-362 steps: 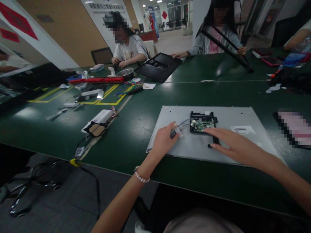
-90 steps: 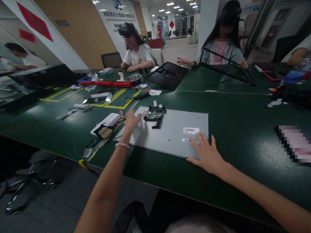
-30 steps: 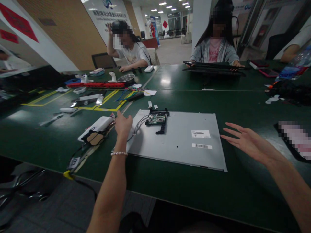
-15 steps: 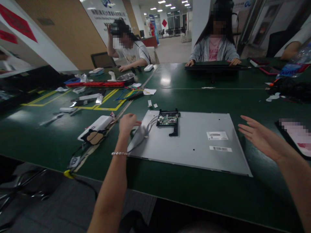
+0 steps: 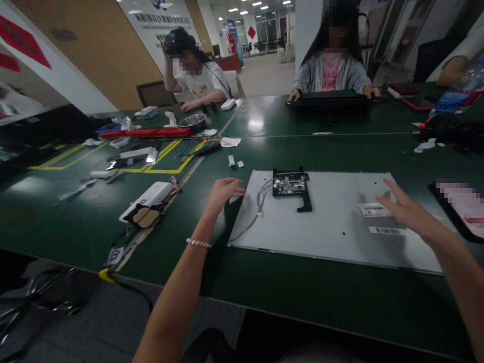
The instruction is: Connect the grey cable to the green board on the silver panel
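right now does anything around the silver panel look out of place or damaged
No damage or spill is visible. Two small white pieces look stray: they lie on the green table, off the far left corner of the silver panel, seemingly attached to nothing.

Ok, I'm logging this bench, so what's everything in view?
Rectangular metal panel: 1, grey, on long dark green table
Framed circuit board: 1, green in black plastic, on panel
Thin cables: several, grey, left of board
Rectangular labels: 2, white, panel's right part
Small flat scraps: 2, white, past panel's far left corner
Boxy pack: 1, white and tan, left of panel
Flat slab: 1, black and pixelated pink, right of panel
Plastic bottle: 1, clear and blue, far right
Wide flat object: 1, black, across table
Seated people: 2, pale tops, opposite; others cut off at edges
Clutter: uncounted, mixed colours, far left
Left hand: 1, bare, by panel's left edge
Right hand: 1, bare, over panel's labels
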### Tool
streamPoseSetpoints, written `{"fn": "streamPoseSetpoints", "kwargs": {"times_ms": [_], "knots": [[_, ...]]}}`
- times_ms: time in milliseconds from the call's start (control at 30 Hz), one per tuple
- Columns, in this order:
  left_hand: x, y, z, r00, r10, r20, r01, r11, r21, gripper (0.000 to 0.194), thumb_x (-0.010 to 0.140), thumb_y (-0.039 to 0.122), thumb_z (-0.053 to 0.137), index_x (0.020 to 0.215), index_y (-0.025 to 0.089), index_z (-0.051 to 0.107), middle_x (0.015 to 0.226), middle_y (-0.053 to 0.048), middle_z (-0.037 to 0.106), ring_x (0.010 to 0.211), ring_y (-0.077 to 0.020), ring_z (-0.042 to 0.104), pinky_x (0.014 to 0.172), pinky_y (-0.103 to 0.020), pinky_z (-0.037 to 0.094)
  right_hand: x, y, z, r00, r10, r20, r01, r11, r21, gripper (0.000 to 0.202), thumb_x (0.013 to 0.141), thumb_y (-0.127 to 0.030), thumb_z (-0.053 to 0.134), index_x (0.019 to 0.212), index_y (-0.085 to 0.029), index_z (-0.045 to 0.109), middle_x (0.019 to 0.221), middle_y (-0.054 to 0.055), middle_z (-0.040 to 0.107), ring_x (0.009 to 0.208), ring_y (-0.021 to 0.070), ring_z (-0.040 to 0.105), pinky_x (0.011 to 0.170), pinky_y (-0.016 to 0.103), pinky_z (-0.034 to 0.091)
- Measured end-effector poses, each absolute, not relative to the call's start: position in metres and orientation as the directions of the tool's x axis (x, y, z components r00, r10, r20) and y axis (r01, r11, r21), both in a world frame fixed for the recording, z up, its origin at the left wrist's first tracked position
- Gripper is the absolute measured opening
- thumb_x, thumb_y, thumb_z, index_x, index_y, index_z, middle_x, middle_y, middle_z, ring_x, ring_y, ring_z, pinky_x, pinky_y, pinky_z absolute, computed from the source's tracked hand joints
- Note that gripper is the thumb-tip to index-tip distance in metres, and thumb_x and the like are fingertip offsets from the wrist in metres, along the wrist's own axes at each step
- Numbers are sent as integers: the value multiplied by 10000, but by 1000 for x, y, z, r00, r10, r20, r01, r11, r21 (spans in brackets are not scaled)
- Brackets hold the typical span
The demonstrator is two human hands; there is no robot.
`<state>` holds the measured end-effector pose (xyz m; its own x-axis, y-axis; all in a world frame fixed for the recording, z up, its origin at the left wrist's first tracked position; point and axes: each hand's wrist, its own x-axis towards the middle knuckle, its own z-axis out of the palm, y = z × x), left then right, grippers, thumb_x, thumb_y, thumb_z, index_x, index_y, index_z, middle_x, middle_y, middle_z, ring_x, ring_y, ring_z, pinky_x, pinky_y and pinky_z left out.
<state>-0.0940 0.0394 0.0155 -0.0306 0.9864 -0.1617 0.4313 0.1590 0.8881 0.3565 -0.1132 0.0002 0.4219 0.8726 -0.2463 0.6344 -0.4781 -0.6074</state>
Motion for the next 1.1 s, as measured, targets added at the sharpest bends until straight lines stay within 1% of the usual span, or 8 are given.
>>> {"fn": "streamPoseSetpoints", "kwargs": {"times_ms": [100, 200, 333, 600, 733, 833, 967, 1100], "knots": [[-83, 34, 18, 32, 980, -195, 400, 166, 901, 294, 860, 282, 582, 1068, 94, 673, 840, -144, 759, 804, -245, 746, 841, -365, 589, 362, -114, -14, 384, 904, -187, 802, -427, -418, 746, 904, -641, 354, 1536, -246, 333, 1579, 167, 337, 1457, 475, 183, 1079, 757, 110], [-76, 30, 21, 104, 970, -221, 392, 164, 905, 256, 846, 270, 605, 1029, 108, 683, 870, -133, 762, 837, -244, 744, 879, -377, 580, 367, -116, -23, 380, 912, -155, 858, -410, -310, 746, 902, -679, 308, 1496, -239, 407, 1576, 180, 322, 1448, 528, 116, 1013, 817, 107], [-72, 25, 25, 190, 958, -214, 383, 128, 915, 281, 801, 308, 670, 1004, 115, 693, 917, -121, 762, 869, -240, 740, 919, -391, 561, 373, -119, -31, 379, 917, -124, 885, -398, -239, 771, 911, -700, 236, 1510, -238, 385, 1605, 186, 257, 1457, 532, 38, 985, 845, 68], [-72, 24, 28, 362, 917, -167, 428, -4, 904, 314, 787, 379, 685, 1002, 152, 713, 1061, -107, 744, 955, -239, 719, 972, -418, 522, 370, -117, -36, 400, 916, -21, 907, -398, -138, 767, 922, -694, 173, 1542, -269, 323, 1632, 180, 190, 1471, 501, 52, 997, 854, 106], [-70, 25, 22, 381, 924, -18, 585, -226, 779, 360, 813, 413, 637, 1089, 193, 701, 1264, -100, 668, 1104, -279, 660, 987, -455, 504, 360, -116, -32, 310, 951, 9, 940, -305, -150, 767, 920, -711, 167, 1516, -278, 376, 1631, 179, 199, 1477, 482, 71, 1003, 841, 144], [-68, 23, 21, 515, 855, 63, 630, -427, 649, 438, 847, 448, 605, 1229, 238, 643, 1484, -72, 496, 1343, -285, 481, 1085, -472, 422, 354, -116, -31, 240, 970, -38, 952, -243, -186, 774, 901, -744, 201, 1480, -287, 437, 1641, 157, 183, 1474, 482, 107, 1008, 826, 193], [-64, 15, 26, 679, 734, 15, 628, -591, 507, 593, 900, 504, 545, 1416, 218, 490, 1554, -78, 397, 1470, -263, 284, 1196, -482, 245, 350, -118, -32, 199, 977, -71, 961, -209, -181, 782, 882, -764, 236, 1467, -295, 456, 1648, 125, 173, 1470, 471, 152, 1013, 827, 197], [-55, 9, 24, 716, 693, -82, 672, -653, 350, 671, 944, 547, 451, 1512, 205, 347, 1565, -99, 368, 1481, -270, 254, 1218, -522, 135, 350, -122, -33, 176, 978, -108, 964, -194, -185, 757, 907, -726, 208, 1524, -314, 357, 1631, 115, 235, 1457, 447, 235, 1016, 841, 164]]}}
